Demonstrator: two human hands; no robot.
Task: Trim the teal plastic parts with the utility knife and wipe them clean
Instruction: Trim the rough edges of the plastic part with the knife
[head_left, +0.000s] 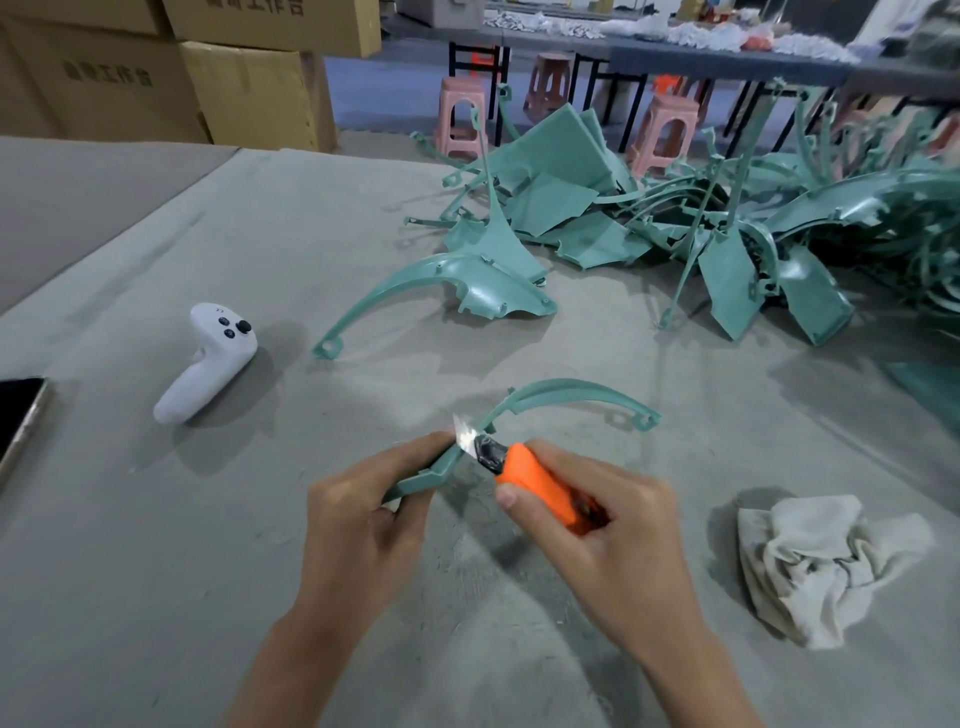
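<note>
Grey cloth covers the table (156, 571). Nearest the camera, the left hand (363, 519) closes its grip round the lower end of a slim, curved teal part (571, 395), which arcs away to the right and ends in a small ring. The right hand (613, 530) has its grip wrapped round the orange utility knife (540, 480), whose blade (464, 434) lies against the part's edge beside the left fingertips. A crumpled white rag (826, 561) lies to the right, a white controller (208, 361) and a phone (18, 421) to the left. Farther off lies a tangled pile of teal parts (727, 218), then pink stools (460, 119) and cardboard boxes (249, 93).
</note>
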